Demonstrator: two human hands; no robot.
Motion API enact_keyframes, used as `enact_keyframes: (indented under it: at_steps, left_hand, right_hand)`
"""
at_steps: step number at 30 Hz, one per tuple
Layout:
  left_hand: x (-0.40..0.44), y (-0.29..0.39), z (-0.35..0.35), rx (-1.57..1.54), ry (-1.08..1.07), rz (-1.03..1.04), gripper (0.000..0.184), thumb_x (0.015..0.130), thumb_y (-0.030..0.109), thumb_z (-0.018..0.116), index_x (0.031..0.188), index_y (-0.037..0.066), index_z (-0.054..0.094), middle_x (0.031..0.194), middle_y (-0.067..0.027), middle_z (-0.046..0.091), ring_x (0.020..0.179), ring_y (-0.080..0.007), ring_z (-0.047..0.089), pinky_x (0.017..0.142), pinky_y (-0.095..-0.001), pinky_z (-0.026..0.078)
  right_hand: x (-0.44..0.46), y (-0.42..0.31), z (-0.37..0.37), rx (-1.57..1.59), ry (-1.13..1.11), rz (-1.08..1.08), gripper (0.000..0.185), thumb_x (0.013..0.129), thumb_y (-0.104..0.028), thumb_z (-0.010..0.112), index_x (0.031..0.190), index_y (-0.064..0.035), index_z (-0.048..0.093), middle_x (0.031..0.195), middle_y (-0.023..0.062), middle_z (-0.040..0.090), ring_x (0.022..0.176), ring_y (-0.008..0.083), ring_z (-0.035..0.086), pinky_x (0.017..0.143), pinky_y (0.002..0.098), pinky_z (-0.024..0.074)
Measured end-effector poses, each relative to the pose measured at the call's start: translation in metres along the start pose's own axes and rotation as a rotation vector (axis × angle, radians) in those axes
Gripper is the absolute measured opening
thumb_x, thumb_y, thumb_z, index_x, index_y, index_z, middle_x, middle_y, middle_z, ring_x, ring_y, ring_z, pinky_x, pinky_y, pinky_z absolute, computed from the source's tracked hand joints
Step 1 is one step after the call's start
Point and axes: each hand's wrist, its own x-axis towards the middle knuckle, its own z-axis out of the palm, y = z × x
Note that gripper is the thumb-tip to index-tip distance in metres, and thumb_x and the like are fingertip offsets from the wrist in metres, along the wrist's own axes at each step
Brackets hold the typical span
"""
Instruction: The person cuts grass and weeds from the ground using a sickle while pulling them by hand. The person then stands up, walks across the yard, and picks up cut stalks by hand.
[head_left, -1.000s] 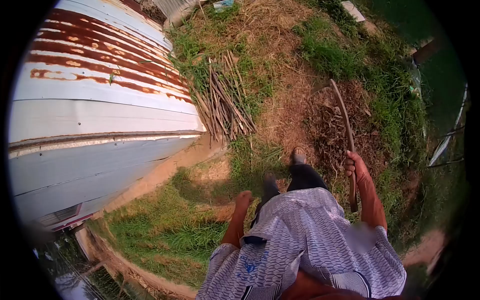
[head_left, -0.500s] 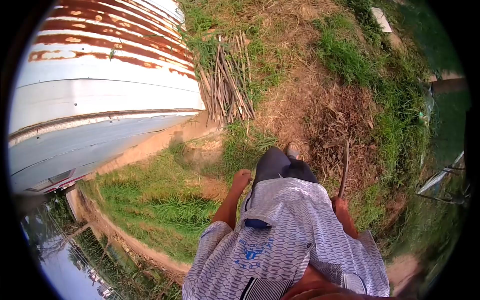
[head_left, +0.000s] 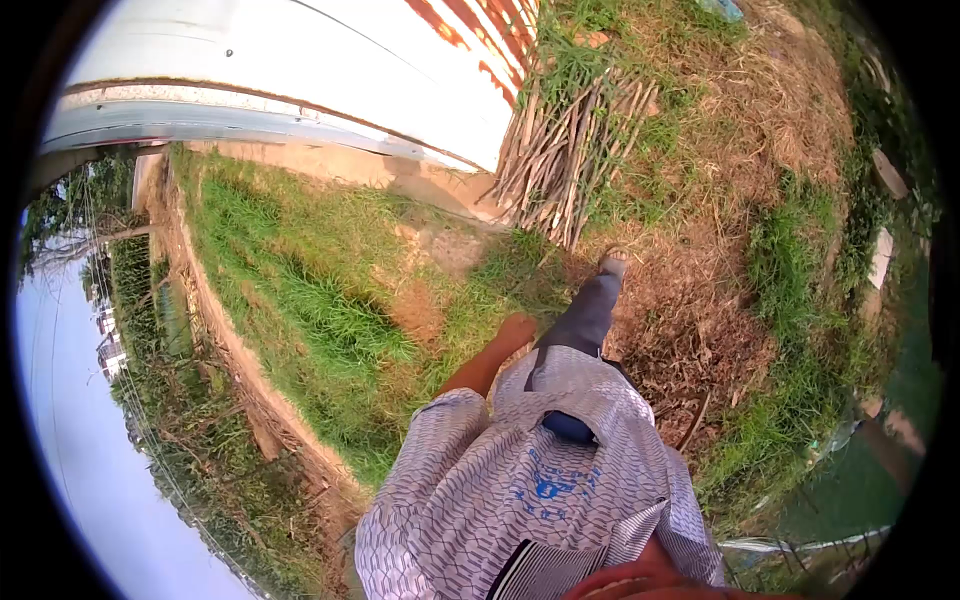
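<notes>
My left hand (head_left: 517,328) hangs out to the side over the grass, slightly blurred. Its fingers look curled in, and nothing shows in them. A thin, curved, brown stick-like tool (head_left: 695,420) juts out past the right side of my patterned shirt (head_left: 560,470), over dry leaves. My right hand is hidden behind the shirt, so its grip on the tool does not show. One leg in dark trousers (head_left: 588,318) stretches forward, with the foot (head_left: 614,262) on bare soil near a pile of cut sticks (head_left: 575,150).
A pale sheet-metal wall (head_left: 330,60) with rust stands at the upper left, the stick pile beside its corner. Tall grass (head_left: 300,290) grows on the left. Brown dry leaves (head_left: 700,350) cover the ground to the right. Dark green netting (head_left: 840,500) lines the far right.
The view has turned left, so the wall and stick pile sit further right. One foot has stepped forward. My right hand, earlier visible gripping the curved tool, has gone behind the shirt.
</notes>
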Motion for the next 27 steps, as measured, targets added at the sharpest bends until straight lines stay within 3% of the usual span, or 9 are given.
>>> enact_keyframes:
  at_steps: [3,5,7,11,19,21,22,25,27]
  left_hand:
    - [0.022,0.037,-0.005,-0.127,0.092,0.145,0.029,0.081,0.023,0.052,0.077,-0.004,0.062,0.065,-0.0148,0.062,0.064,-0.0229,0.063,0.06,-0.036,0.049]
    - [0.035,0.07,-0.02,-0.181,0.092,0.129,0.026,0.08,0.021,0.053,0.078,-0.003,0.062,0.065,-0.0137,0.062,0.063,-0.0212,0.062,0.06,-0.0351,0.049]
    - [0.05,0.092,-0.018,-0.215,0.029,0.132,0.023,0.079,0.018,0.053,0.078,-0.003,0.062,0.065,-0.0126,0.062,0.062,-0.0195,0.061,0.06,-0.0342,0.048]
    - [0.087,0.129,-0.03,-0.392,0.148,0.041,0.017,0.079,0.014,0.054,0.08,-0.001,0.063,0.065,-0.0082,0.062,0.062,-0.0166,0.06,0.057,-0.0331,0.047]
    - [0.172,0.186,-0.031,-0.086,0.041,-0.136,0.019,0.08,0.016,0.058,0.081,-0.001,0.065,0.076,-0.0126,0.065,0.066,-0.0194,0.063,0.058,-0.0351,0.049]
    - [0.213,0.235,-0.034,0.284,0.166,0.431,0.02,0.08,0.017,0.058,0.083,-0.001,0.066,0.077,-0.0146,0.065,0.069,-0.0209,0.063,0.062,-0.0357,0.05]
    - [0.23,0.254,-0.027,-0.165,0.109,-0.078,0.026,0.083,0.018,0.057,0.097,-0.002,0.066,0.081,-0.0143,0.065,0.072,-0.0221,0.063,0.066,-0.0358,0.051]
    - [0.263,0.364,-0.023,-0.304,0.029,-0.065,0.027,0.088,0.013,0.056,0.111,-0.002,0.059,0.086,-0.0075,0.064,0.081,-0.0139,0.062,0.066,-0.0291,0.049]
    - [0.316,0.389,-0.018,-0.24,-0.013,0.053,0.035,0.091,0.016,0.053,0.122,0.0,0.053,0.095,-0.0098,0.064,0.085,-0.0189,0.062,0.071,-0.0336,0.05]
  right_hand:
    - [-0.004,-0.107,0.005,-0.377,-0.003,-0.044,0.026,0.082,-0.027,0.058,0.065,-0.007,0.057,0.053,0.0051,0.051,0.04,0.0176,0.044,0.039,0.0337,0.0383]
    - [-0.029,-0.2,0.012,-0.133,-0.247,-0.065,0.021,0.084,-0.026,0.059,0.091,-0.0073,0.06,0.064,0.0079,0.06,0.053,0.0252,0.056,0.054,0.0358,0.0511]
    - [-0.035,-0.263,0.03,-0.13,-0.063,-0.087,0.019,0.083,-0.026,0.058,0.073,-0.0108,0.054,0.052,0.0047,0.051,0.038,0.0208,0.045,0.039,0.0357,0.0441]
    - [-0.013,-0.362,0.043,-0.27,0.064,-0.576,0.022,0.08,-0.023,0.061,0.072,-0.003,0.058,0.054,0.0065,0.051,0.043,0.019,0.049,0.044,0.0354,0.0433]
    - [-0.085,-0.565,0.095,-0.319,0.131,-0.421,0.026,0.076,-0.024,0.066,0.085,-0.001,0.057,0.061,0.0086,0.055,0.046,0.0191,0.051,0.042,0.0358,0.0417]
    - [-0.065,-0.618,0.107,-0.507,0.239,-0.537,0.023,0.077,-0.022,0.065,0.082,-0.0019,0.056,0.06,0.008,0.053,0.044,0.0186,0.05,0.042,0.036,0.0409]
    - [-0.054,-0.638,0.114,-0.561,0.277,-0.558,0.022,0.077,-0.022,0.065,0.081,-0.0021,0.056,0.059,0.0078,0.053,0.044,0.0185,0.049,0.042,0.0361,0.0407]
    - [-0.03,-0.718,0.104,-0.543,0.067,-0.268,0.021,0.078,-0.02,0.061,0.083,-0.0004,0.056,0.057,0.0085,0.05,0.046,0.0185,0.048,0.044,0.0346,0.0398]
    - [-0.025,-0.772,0.113,-0.52,0.035,-0.337,0.019,0.08,-0.018,0.059,0.082,0.0003,0.053,0.053,0.0064,0.045,0.044,0.0172,0.044,0.043,0.0357,0.0391]
